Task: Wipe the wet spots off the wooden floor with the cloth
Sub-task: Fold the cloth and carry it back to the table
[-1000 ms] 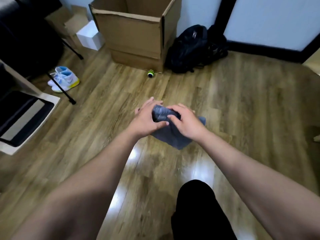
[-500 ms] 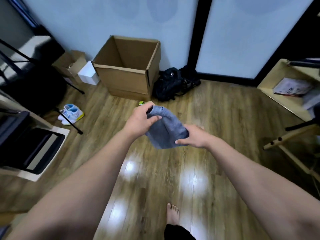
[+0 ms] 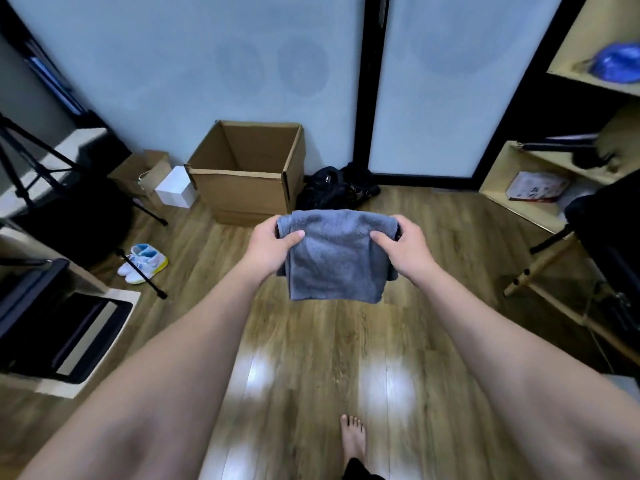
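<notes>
Hiding fingers behind cloth [image 3: 335,256], hands [image 3: 337,245] grip.

Bare forearms, no sleeves — one bare foot [image 3: 353,441] below a dark trouser hem [image 3: 360,471].

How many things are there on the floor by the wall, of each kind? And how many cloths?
Cloths: 1, the grey cloth, held up by the left hand and right hand
Brown cardboard boxes: 2, the big open box and the small box
White boxes: 1, the white box
Black bags: 1, the black bag
Shoes: 2, the pair of shoes
Total: 7
</notes>
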Demonstrator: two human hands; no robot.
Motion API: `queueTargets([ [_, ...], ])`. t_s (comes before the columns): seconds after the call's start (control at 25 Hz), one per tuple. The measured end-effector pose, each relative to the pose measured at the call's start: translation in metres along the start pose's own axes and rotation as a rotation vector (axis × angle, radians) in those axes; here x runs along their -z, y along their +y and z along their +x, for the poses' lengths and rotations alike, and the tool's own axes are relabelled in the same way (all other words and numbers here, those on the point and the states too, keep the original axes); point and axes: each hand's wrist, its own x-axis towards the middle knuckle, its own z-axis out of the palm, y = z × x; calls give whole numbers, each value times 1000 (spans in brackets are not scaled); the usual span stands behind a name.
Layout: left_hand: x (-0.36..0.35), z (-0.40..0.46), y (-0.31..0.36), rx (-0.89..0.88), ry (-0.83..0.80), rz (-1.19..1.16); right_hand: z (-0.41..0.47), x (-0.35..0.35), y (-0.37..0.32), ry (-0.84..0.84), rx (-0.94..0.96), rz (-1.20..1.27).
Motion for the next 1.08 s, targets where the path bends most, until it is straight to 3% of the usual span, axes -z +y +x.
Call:
queueTargets([
  [0.2, -38, -33, 6, -34, -49, 26, -60, 38, 11, 72, 55, -44],
  [0.48, -147, -49, 34, -97, -242, 119, -96, 139, 50, 242, -62, -81],
  [0.72, -309, -50, 52, -205, -396, 304, -121, 269, 109, 405, -165, -98],
  [1.08, -575, -112, 80, -186, -569, 305, -160, 488, 195, 588, -369, 17],
])
